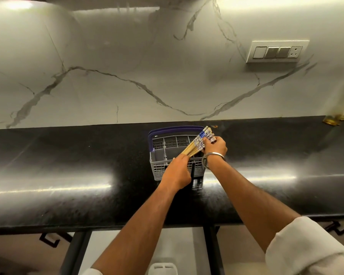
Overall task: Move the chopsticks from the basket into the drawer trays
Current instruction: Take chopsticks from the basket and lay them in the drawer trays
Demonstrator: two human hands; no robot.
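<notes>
- Gripping the patterned upper ends of a bundle of chopsticks (199, 144), the right hand (215, 145) has its fingers curled round them just right of the frame's centre.
- A wristwatch (205, 161) and a thin metal bangle (216, 154) sit on the right wrist; a rolled white sleeve (306, 247) shows at the lower right.
- The left hand (177, 171) closes round the bare wooden lower ends of the same bundle, just left of and below the right hand.
- The chopsticks slant from lower left to upper right, their blue-and-white ends fanned out over the basket's right rear corner.
- The grey cutlery basket (157, 165) with a blue handle (152, 139) stands on the black desk (68, 175), directly under both hands; whether the chopstick tips touch its compartments cannot be told.
- Behind the desk rises a white marble wall (127, 66) with grey veins.
- A switch plate (276, 51) is mounted at the upper right.
- Cabinet fronts with dark handles (50, 240) show along the bottom edge of the frame.
</notes>
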